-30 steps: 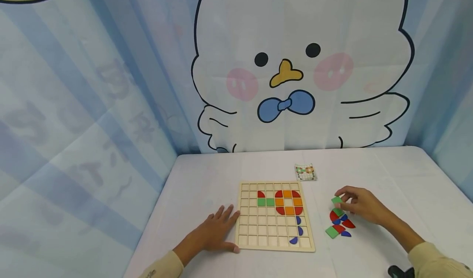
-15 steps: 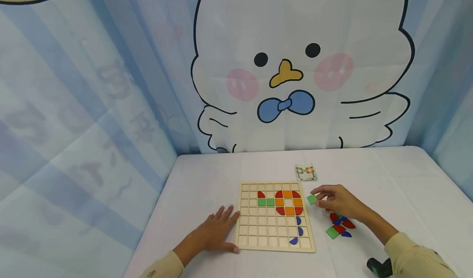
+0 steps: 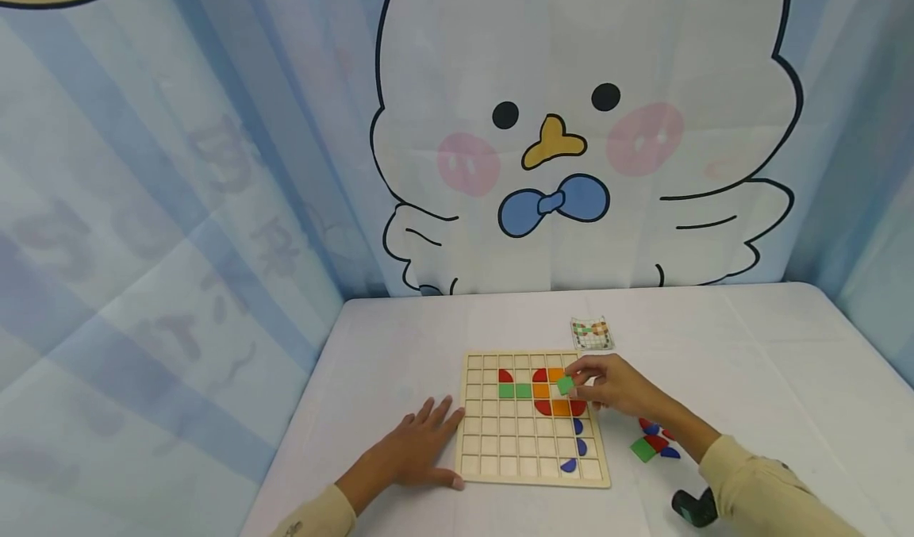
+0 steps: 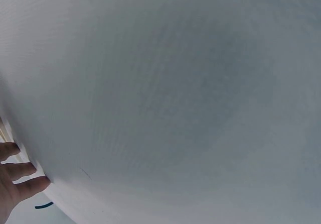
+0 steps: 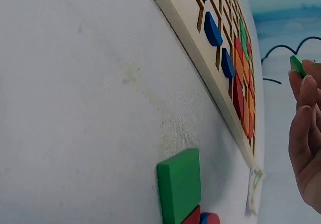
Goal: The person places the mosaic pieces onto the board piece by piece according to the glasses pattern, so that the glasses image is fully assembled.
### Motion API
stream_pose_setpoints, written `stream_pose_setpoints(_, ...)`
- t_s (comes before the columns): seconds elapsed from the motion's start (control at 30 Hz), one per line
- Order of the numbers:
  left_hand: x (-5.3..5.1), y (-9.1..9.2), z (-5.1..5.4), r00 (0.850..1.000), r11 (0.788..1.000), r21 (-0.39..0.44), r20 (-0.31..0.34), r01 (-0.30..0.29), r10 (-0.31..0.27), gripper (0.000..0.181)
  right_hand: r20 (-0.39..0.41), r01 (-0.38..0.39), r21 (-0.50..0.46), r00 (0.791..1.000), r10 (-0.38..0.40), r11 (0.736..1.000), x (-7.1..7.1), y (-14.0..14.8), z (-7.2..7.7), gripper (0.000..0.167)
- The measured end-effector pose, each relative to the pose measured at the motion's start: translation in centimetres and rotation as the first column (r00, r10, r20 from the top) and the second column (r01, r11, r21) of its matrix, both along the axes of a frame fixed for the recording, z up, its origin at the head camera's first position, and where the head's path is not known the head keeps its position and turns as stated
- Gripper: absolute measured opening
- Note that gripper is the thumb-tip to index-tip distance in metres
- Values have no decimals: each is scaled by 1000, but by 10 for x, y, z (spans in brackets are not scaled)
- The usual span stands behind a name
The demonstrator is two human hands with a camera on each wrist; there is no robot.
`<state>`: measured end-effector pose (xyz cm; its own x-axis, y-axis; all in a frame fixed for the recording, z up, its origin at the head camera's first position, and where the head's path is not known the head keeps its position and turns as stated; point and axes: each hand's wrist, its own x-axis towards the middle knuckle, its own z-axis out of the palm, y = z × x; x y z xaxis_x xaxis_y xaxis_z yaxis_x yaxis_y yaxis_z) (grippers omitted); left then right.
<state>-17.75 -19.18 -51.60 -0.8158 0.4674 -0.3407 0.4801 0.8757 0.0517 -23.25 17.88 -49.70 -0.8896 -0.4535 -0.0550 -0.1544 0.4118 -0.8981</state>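
Between thumb and fingers, my right hand (image 3: 616,386) pinches a green square (image 3: 566,385) above the upper right part of the wooden grid board (image 3: 493,446). The right wrist view also shows this hand (image 5: 306,128) holding the green piece (image 5: 297,66) up off the board. Red, orange and green pieces lie in the upper rows, with blue pieces (image 3: 568,465) lower right. My left hand (image 3: 417,447) lies flat with spread fingers at the board's left edge; its fingers (image 4: 20,171) appear in the left wrist view.
Right of the board lie loose pieces, among them a green square (image 3: 643,450) and a blue piece (image 3: 670,453). A small patterned card (image 3: 591,333) sits behind the board. A dark object (image 3: 694,508) is beside the right sleeve.
My right hand has carried the green square leftward from the loose pieces to above the board. The left hand stays in place.
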Motion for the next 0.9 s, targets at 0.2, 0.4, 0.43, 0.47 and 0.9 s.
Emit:
stream_pose_setpoints(0.2,0,-1,-1,1000,1000,5,7,-11,11,109,-47,-29,-5,998,29,1000,-4,-20,-1,34)
stream_pose_setpoints(0.4,0,-2,-4,1000,1000,5,-2,-12,12,109,-41,-59,-22,997,58,998,-10,-39,-5,30)
stream_pose_setpoints(0.43,-1,-2,-5,1000,1000,4,-3,-12,12,109,-46,-62,-19,997,62,998,-11,-42,-6,30)
stream_pose_setpoints(0.47,-1,-2,-5,1000,1000,4,-4,-12,12,109,-50,-67,-18,997,67,998,-12,-45,-7,29)
stream_pose_setpoints(0.9,-2,-2,-3,1000,1000,18,-6,7,-7,109,-42,-85,-3,996,85,996,-30,-79,-16,26)
